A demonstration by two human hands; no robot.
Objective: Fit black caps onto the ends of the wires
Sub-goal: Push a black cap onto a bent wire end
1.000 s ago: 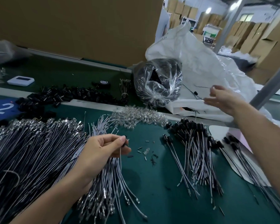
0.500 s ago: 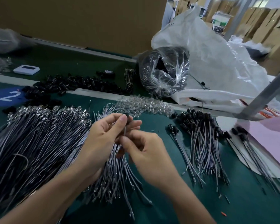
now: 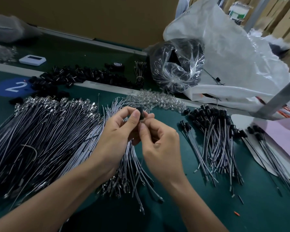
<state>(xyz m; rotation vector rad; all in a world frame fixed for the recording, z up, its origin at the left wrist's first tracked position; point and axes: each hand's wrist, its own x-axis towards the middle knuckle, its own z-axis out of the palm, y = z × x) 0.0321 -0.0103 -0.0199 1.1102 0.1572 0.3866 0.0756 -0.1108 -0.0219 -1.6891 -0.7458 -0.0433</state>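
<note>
At centre frame, above a green table (image 3: 208,206), left hand (image 3: 117,131) pinching a black cap (image 3: 141,113) between thumb and forefinger, cap held upright. Directly beneath, right hand (image 3: 161,144) with fingers curled, thumb and forefinger nipping a wire (image 3: 141,123) at the cap's lower end; most of that wire hidden behind the fingers. Whether seated in the cap yet, impossible to tell. Left of frame, a broad fan of uncapped wires (image 3: 45,139) tipped with metal terminals. Under the wrists, a smaller bundle of grey wires (image 3: 132,164). Right of frame, capped wires (image 3: 214,136), black heads toward the top. Upper left, loose caps (image 3: 77,77) scattered beside a blue sticker (image 3: 15,86) marked 2 and a white device (image 3: 32,59). Top centre, a heap of clear parts (image 3: 156,99) and a clear bag (image 3: 176,64) of black pieces.
</note>
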